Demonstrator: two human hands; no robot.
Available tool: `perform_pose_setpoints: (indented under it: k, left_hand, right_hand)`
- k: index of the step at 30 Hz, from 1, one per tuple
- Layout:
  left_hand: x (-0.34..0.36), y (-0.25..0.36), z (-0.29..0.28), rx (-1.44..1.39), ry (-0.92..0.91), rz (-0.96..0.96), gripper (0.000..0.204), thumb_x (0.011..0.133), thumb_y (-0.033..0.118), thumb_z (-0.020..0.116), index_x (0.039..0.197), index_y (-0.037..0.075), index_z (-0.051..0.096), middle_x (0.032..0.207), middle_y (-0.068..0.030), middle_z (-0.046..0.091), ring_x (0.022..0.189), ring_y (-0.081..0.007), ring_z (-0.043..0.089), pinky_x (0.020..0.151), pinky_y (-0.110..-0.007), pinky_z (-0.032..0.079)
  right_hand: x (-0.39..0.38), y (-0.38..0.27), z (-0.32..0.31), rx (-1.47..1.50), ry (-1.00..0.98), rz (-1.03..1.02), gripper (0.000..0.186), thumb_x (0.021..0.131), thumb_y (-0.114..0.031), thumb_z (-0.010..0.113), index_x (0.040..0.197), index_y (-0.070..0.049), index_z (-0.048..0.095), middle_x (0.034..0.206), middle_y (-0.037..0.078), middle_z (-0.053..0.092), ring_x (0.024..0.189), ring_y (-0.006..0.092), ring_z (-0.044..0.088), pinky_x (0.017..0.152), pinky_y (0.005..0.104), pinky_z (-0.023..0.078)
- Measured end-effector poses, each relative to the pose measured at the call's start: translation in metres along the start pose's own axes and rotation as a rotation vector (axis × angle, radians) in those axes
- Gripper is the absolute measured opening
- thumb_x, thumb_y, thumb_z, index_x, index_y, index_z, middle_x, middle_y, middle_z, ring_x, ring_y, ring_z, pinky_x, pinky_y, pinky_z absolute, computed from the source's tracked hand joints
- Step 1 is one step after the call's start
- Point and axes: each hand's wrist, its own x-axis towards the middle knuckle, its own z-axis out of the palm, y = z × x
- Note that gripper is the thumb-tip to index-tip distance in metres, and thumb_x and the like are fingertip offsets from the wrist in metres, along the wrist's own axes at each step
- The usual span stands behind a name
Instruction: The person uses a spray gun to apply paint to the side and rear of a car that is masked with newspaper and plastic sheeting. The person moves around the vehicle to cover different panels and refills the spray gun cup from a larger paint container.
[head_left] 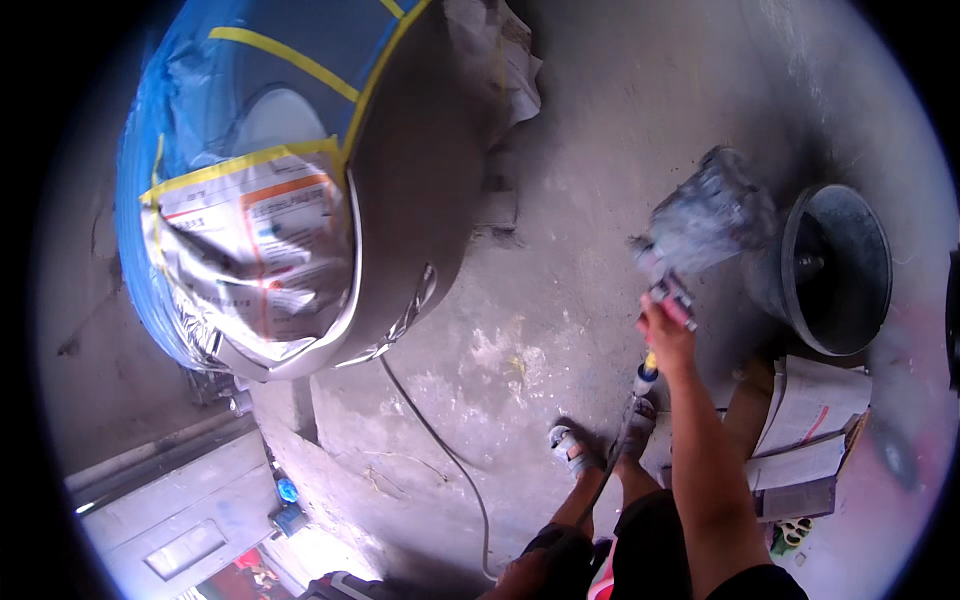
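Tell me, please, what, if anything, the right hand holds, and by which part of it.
The right hand holds a red-and-silver spray gun by its handle, just above the yellow hose fitting.

Single head-worn fisheye, upright, aimed steeply down at the floor (560, 290). Own right forearm (710, 480) close to lens; feet (572, 450) farther off.
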Motion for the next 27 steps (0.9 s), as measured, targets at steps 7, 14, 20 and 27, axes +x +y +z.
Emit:
perform_pose_setpoints:
  k: [7, 14, 20, 27]
  left_hand:
    - [-0.006, -0.031, -0.016, 0.01, 0.092, -0.109, 0.032, 0.081, 0.035, 0.05, 0.103, 0.014, 0.059, 0.104, -0.0154, 0.059, 0.102, -0.033, 0.054, 0.087, -0.042, 0.042]
    - [-0.015, -0.021, -0.011, 0.004, 0.097, -0.132, 0.04, 0.08, 0.044, 0.049, 0.101, 0.011, 0.058, 0.1, -0.0183, 0.06, 0.096, -0.0352, 0.056, 0.082, -0.044, 0.044]
    - [-0.031, -0.011, 0.012, 0.008, 0.058, -0.208, 0.044, 0.079, 0.048, 0.049, 0.093, 0.007, 0.059, 0.096, -0.0195, 0.06, 0.094, -0.0354, 0.057, 0.08, -0.044, 0.044]
    - [-0.037, 0.021, 0.003, 0.016, -0.007, -0.206, 0.049, 0.078, 0.053, 0.048, 0.094, 0.008, 0.058, 0.096, -0.0188, 0.06, 0.093, -0.0352, 0.057, 0.08, -0.043, 0.044]
  right_hand:
    - [-0.062, 0.0, 0.001, -0.567, -0.381, 0.164, 0.048, 0.08, -0.044, 0.057, 0.111, -0.007, 0.055, 0.103, 0.005, 0.059, 0.094, 0.0184, 0.057, 0.087, 0.0313, 0.043]
    - [-0.12, -0.025, -0.02, -0.989, -0.759, -0.691, 0.04, 0.079, -0.024, 0.059, 0.114, -0.006, 0.05, 0.117, 0.013, 0.051, 0.108, 0.0269, 0.048, 0.091, 0.0378, 0.038]
    - [-0.052, -0.094, -0.046, -0.307, -0.322, 0.173, 0.026, 0.087, -0.02, 0.055, 0.108, -0.004, 0.056, 0.102, 0.005, 0.06, 0.085, 0.0125, 0.059, 0.067, 0.0236, 0.048]
    - [-0.054, -0.074, -0.062, -0.454, -0.868, 0.077, 0.025, 0.083, -0.029, 0.057, 0.1, -0.012, 0.062, 0.083, -0.001, 0.062, 0.079, 0.0094, 0.056, 0.073, 0.0262, 0.043]
